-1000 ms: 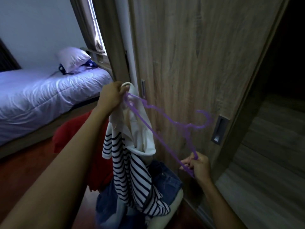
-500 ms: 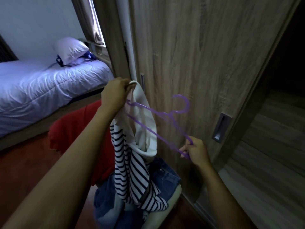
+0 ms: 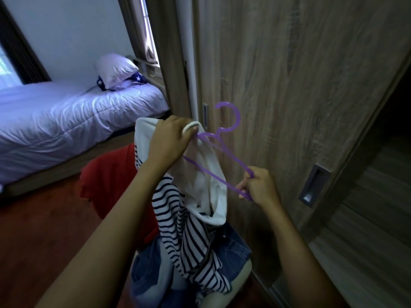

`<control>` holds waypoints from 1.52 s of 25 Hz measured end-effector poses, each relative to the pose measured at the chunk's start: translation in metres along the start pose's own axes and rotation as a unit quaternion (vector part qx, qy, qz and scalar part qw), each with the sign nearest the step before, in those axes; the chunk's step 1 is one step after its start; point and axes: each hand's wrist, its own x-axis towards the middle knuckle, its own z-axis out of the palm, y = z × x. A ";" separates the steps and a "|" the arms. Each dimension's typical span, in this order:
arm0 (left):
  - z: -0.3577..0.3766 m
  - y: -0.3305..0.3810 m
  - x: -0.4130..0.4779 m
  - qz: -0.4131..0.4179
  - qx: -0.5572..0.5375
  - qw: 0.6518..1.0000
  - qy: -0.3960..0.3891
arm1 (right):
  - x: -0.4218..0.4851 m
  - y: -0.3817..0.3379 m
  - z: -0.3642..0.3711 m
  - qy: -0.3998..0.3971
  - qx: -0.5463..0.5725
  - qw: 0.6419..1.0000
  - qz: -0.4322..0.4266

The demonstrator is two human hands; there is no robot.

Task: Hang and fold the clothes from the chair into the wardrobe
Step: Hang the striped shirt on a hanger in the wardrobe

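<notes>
By the wardrobe door [image 3: 289,85], the hanger [image 3: 238,117] has swung its hook upright.

A bedroom in a home: at 10 o'clock a made bed [image 3: 66,121] with a white quilt and a pillow [image 3: 115,67], at 12 o'clock a curtained window [image 3: 148,25], at 2 o'clock a wooden wardrobe [image 3: 289,85] with a recessed handle [image 3: 313,185], at 6 o'clock a chair [image 3: 242,272] heaped with clothes [image 3: 233,247] on a dark wood floor [image 3: 44,230]

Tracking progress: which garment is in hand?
The striped shirt, held up by the left hand; the red garment and denim one lie on the chair.
</notes>
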 end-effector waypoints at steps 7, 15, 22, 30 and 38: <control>-0.028 -0.018 -0.004 -0.039 0.133 0.987 -0.086 | 0.012 0.009 -0.012 -0.029 0.052 0.998 0.001; -0.028 -0.026 -0.017 -0.064 -0.006 0.998 0.013 | 0.005 -0.004 -0.008 0.293 -0.207 0.893 -0.270; -0.041 -0.019 -0.025 -0.087 -0.071 0.992 0.056 | -0.025 0.040 0.073 0.019 -0.030 0.992 -0.120; -0.064 -0.042 -0.043 -0.088 -0.137 0.986 0.035 | -0.006 0.062 0.095 -0.026 -0.004 1.000 0.013; -0.053 -0.088 -0.074 -0.086 0.013 0.993 0.080 | 0.032 0.027 0.014 0.124 0.155 0.980 0.027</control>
